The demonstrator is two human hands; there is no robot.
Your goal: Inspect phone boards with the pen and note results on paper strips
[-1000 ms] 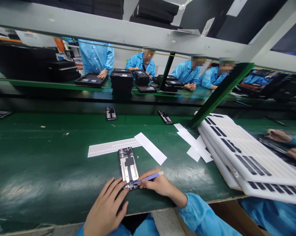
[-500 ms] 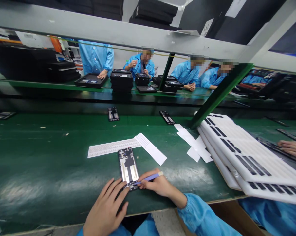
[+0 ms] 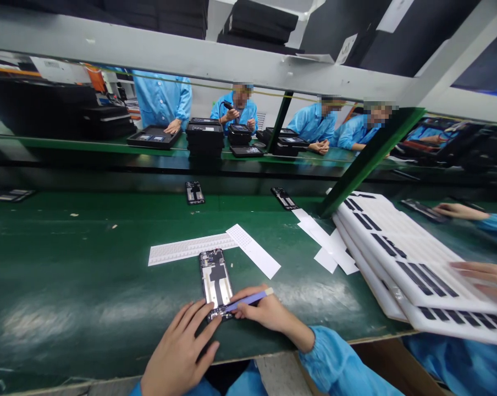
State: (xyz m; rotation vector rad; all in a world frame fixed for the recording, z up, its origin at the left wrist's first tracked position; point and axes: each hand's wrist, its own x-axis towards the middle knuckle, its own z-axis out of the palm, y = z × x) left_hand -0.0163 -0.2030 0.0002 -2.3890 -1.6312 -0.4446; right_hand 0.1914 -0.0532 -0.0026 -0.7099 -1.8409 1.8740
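Observation:
An opened phone chassis point(image 3: 215, 281) lies on the green belt point(image 3: 67, 275) in front of me. My left hand point(image 3: 180, 352) rests flat beside its near end, fingers spread and touching the bottom edge. My right hand point(image 3: 265, 311) pinches a blue pen-like tool point(image 3: 246, 300) whose tip presses on the chassis's lower end. Two white perforated strips point(image 3: 191, 247) lie just beyond the chassis.
Stacked white foam trays point(image 3: 417, 264) sit at right, with a neighbour's hands point(image 3: 483, 272) over them. White paper pieces point(image 3: 329, 245) lie near a green post point(image 3: 368, 157). Two more phone frames point(image 3: 194, 192) lie farther along the belt. Workers in blue coats sit at the far bench beside black trays point(image 3: 205, 135).
My hands hold almost still on the chassis. The two phones on the far belt have drifted right. The neighbour's hands at right have shifted over the trays.

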